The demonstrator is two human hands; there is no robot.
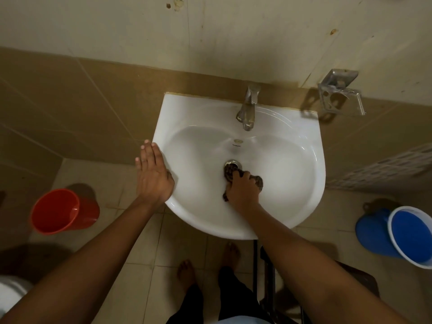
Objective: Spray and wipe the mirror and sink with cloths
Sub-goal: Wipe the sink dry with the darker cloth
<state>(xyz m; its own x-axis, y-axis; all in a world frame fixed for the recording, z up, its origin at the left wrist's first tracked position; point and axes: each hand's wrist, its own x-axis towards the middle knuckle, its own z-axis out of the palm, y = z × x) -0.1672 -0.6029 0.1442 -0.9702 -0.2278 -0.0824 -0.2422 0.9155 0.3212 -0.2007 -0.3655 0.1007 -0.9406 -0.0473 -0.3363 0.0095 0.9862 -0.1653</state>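
The sink-wiping step looks underway: the right hand (pixel 242 188) grips a cloth (pixel 257 181) beside the drain (pixel 232 163) while the flat left hand (pixel 153 176) braces the sink's (pixel 304 141) left rim; next, probably sweep the basin walls.

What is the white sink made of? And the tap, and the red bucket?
The sink looks like glazed ceramic: white, smooth, shiny. The tap looks like metal, grey and dulled with brownish marks. The red bucket is probably plastic: bright even colour with a soft sheen.

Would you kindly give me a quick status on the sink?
Left hand flat on sink rim. Right hand grips cloth by drain. Nothing blocking.
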